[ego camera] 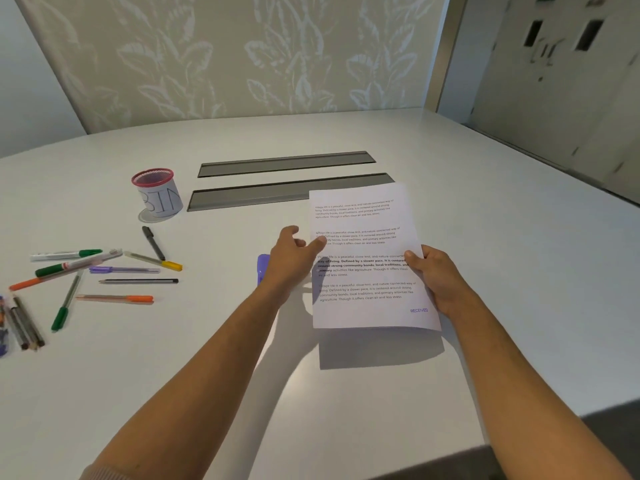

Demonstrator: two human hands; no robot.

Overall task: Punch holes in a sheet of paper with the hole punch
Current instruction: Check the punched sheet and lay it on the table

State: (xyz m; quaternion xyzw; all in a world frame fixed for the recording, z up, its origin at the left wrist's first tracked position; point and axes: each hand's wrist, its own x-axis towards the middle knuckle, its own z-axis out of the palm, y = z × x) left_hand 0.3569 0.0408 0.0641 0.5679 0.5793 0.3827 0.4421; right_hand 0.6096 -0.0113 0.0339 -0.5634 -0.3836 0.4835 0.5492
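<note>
A printed sheet of paper (367,299) with several text paragraphs and a blue "RECEIVED" stamp is held above the white table, casting a shadow below it. My right hand (438,278) grips its right edge, thumb on top. My left hand (294,258) pinches the sheet's left edge between thumb and fingers. A purple hole punch (262,268) lies on the table just left of the sheet, mostly hidden behind my left hand and wrist.
Several pens and markers (104,271) lie scattered at the left. A red-rimmed mesh cup labelled "BIN" (157,195) stands behind them. Two grey cable slots (263,195) run across the table's (485,237) middle. The table's edge falls away at the right and front right.
</note>
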